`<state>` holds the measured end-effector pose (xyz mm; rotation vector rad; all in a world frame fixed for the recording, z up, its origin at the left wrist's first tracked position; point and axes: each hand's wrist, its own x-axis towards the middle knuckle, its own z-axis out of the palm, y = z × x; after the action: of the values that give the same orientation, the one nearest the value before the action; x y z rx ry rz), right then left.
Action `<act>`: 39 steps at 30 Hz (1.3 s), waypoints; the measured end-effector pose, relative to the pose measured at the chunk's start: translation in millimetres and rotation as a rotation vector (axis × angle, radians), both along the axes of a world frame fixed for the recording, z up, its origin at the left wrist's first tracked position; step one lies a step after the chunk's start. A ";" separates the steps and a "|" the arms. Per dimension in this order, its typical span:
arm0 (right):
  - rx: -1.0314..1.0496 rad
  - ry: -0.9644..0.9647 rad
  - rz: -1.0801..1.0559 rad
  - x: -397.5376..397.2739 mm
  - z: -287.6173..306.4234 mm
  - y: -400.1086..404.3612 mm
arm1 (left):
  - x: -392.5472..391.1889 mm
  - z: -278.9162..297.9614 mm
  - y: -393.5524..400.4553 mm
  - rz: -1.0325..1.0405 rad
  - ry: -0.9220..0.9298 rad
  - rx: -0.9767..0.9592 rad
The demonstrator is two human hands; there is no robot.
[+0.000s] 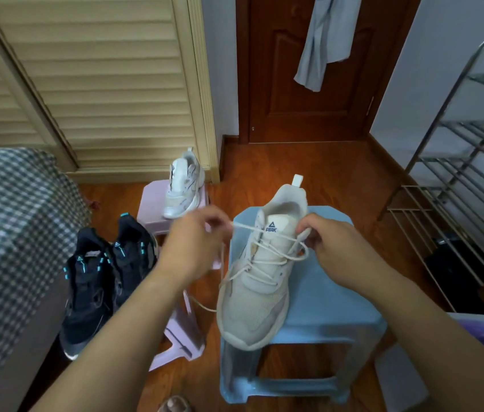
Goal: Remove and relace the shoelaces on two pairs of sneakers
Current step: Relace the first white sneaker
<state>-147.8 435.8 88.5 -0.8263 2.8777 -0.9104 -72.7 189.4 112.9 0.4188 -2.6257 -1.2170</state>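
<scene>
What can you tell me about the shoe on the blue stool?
The cream sneaker looks like mesh with a thick pale sole, a heel tab and a dark logo on its tongue. It lies upright on the blue stool, toe over the near edge. Its cream lace is loosely threaded. The left hand and right hand each pinch a lace end.

white sneakers (260,272): 2 | black sneakers (86,289): 2 | stools (323,295): 2 | hands (196,245): 2

"PEAK" with a triangle logo is printed in dark blue on the tongue (271,228) of the cream sneaker (260,281); at 9 o'clock, small unreadable logos are seen on the black sneakers (101,278)
</scene>
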 end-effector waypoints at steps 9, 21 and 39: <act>-0.024 0.083 0.007 -14.9 -1.7 7.8 | 2.5 -1.5 -1.7 0.119 0.030 0.108; -0.583 -0.492 0.079 33.0 49.2 -26.3 | 14.9 13.0 49.9 -0.582 0.309 0.061; -0.255 0.247 -0.149 -3.5 36.9 -4.2 | -14.1 -12.5 77.9 0.011 -0.060 -0.065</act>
<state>-151.4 431.6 125.4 -0.7989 3.1126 -1.3010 -86.8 267.3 100.4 0.4644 -2.7010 -1.1285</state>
